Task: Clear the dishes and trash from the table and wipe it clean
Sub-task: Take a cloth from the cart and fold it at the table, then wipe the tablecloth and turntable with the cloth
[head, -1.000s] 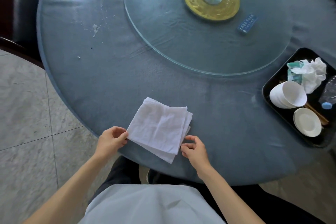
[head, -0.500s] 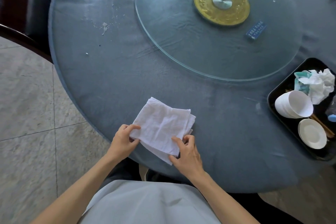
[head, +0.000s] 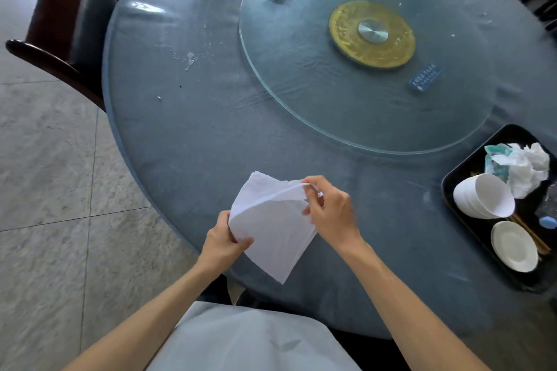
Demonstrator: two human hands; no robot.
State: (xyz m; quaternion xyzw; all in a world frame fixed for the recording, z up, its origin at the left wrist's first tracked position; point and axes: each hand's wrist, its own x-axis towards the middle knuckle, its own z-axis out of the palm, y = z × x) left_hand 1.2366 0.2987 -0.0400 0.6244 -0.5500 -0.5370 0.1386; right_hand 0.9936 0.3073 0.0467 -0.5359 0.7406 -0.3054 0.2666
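Cloth [head: 271, 229] just came up off the table [head: 211, 141], both hands [head: 224, 245] [head: 331, 214] pinching its edges, so wiping looked close.

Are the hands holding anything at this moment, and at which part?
Both hold the folded white cloth: the left hand grips its lower left edge, and the right hand pinches its upper right corner.
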